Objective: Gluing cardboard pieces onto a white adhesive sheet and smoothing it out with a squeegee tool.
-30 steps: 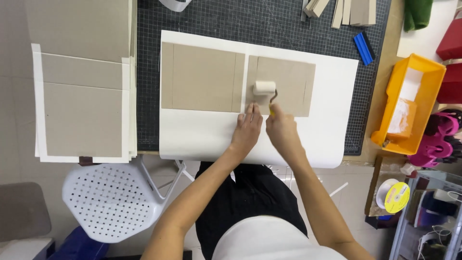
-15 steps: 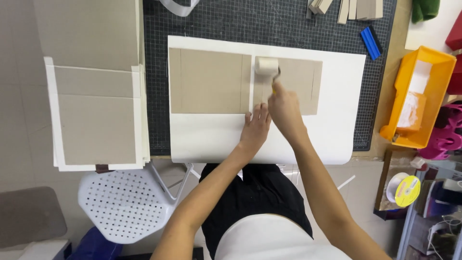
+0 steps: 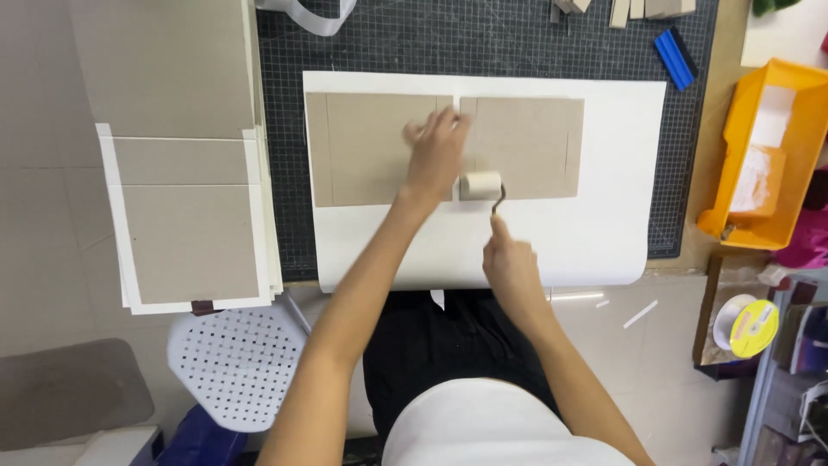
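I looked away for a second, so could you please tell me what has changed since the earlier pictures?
The right hand drew the small cream roller back toward the person. The left hand slid up onto the grey cardboard panels. The large white sheet stayed put.

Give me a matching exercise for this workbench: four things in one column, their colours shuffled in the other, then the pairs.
Things:
1. plastic tray
2. scraper
3. cutting mat
4. perforated stool

Colours:
A. white
B. dark with a grid
C. orange-yellow
D. blue

Pairs: 1-C, 2-D, 3-B, 4-A
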